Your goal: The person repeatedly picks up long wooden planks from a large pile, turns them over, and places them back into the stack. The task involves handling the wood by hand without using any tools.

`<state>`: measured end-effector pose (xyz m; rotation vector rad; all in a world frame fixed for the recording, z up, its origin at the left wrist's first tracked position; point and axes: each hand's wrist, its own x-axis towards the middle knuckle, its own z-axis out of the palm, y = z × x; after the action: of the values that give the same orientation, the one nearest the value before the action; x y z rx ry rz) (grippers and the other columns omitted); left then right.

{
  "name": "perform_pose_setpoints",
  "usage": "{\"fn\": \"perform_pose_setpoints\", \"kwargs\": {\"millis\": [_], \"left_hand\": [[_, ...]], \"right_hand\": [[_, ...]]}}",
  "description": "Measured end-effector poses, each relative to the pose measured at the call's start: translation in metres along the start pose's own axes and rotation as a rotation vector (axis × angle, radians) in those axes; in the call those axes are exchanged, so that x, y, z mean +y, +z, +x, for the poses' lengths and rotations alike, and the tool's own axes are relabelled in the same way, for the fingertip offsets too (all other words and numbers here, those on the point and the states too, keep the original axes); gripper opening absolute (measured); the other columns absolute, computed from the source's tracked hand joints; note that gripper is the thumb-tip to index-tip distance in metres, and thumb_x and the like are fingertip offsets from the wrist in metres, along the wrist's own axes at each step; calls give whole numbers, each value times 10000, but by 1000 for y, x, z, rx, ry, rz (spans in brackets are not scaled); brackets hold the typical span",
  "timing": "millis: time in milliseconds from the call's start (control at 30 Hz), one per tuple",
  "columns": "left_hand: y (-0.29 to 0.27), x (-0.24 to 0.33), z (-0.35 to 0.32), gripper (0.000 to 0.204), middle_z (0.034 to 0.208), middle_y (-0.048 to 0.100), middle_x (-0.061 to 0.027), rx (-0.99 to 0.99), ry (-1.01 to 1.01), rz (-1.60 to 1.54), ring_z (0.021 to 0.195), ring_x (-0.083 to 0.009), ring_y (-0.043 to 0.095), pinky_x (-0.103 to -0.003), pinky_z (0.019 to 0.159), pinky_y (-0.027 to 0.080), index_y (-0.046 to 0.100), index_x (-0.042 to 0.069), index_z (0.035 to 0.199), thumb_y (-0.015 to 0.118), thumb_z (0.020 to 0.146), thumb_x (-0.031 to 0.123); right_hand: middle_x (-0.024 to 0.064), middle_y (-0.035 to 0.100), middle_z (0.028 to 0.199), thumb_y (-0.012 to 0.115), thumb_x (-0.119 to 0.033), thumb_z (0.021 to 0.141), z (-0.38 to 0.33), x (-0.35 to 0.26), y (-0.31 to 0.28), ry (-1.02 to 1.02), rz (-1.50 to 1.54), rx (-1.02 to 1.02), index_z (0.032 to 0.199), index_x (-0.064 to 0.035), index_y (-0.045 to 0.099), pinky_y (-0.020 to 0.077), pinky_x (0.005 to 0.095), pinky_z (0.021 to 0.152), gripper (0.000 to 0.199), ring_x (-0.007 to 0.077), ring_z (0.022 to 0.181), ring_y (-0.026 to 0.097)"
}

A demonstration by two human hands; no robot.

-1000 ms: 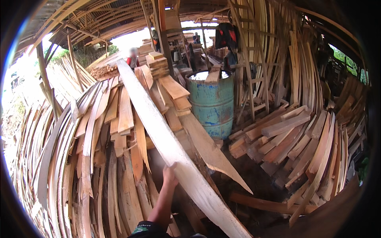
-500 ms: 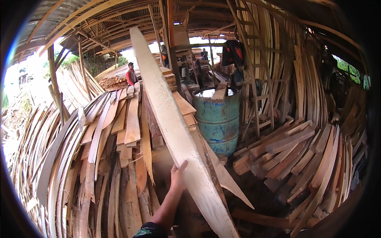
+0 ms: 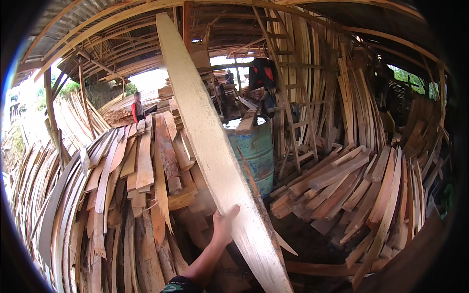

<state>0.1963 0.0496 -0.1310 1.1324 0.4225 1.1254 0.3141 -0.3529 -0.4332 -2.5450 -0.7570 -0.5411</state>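
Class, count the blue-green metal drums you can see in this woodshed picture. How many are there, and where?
1. The blue-green drum stands mid-picture, just right of the long pale plank that the left hand props up. The plank covers part of it; stacked boards could hide others.

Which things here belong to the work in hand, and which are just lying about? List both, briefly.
In hand:
- long pale plank, tilted up
- left hand, gripping the plank's left edge

Lying about:
- blue drum behind the plank
- stacked offcuts on the left
- board pile on the right
- ladder
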Motion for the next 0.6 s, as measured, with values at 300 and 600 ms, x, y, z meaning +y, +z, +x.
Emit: {"fn": "perform_pose_setpoints", "kwargs": {"millis": [300, 600], "left_hand": [[5, -22, -41, 309, 1058, 633, -83, -22, 85, 15, 915, -149, 601, -287, 811, 478, 561, -66, 1150, 623, 858, 13], [6, -16, -48, 295, 1052, 634, -85, -24, 147, 65, 914, -140, 593, -274, 810, 472, 568, -75, 1127, 629, 846, -11]], "right_hand": [[143, 647, 904, 608, -233, 881, -8, 0, 5, 80, 35, -39, 1037, -3, 579, 505, 391, 665, 279, 291, 743, 579], [150, 644, 913, 603, -237, 876, -4, -3, 17, 130, 65, -44, 1036, 1, 580, 502, 398, 678, 288, 301, 764, 582]]}}
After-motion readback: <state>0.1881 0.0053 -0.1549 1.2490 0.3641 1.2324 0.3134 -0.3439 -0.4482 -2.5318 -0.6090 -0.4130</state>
